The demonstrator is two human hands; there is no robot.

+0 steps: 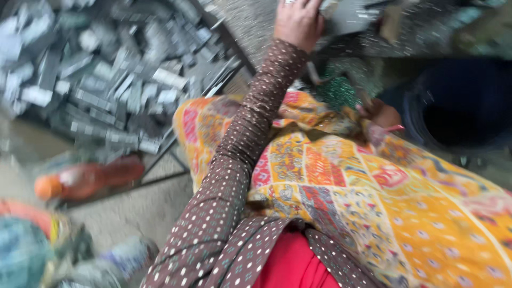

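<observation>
At the picture's top edge, left hand reaching onto a grey flat piece, fingers cropped, grip unclear, right hand low over patterned cloth, grip hidden.

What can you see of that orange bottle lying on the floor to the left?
The orange bottle lies on its side on the pale floor, cap end to the left. It looks like clear plastic filled with orange-red liquid, with a rounded orange cap; motion blur hides finer detail. It sits below the heap of grey metal pieces, beside a thin dark frame bar near its right end; contact cannot be judged. Neither hand touches it: the left hand reaches far above.
</observation>
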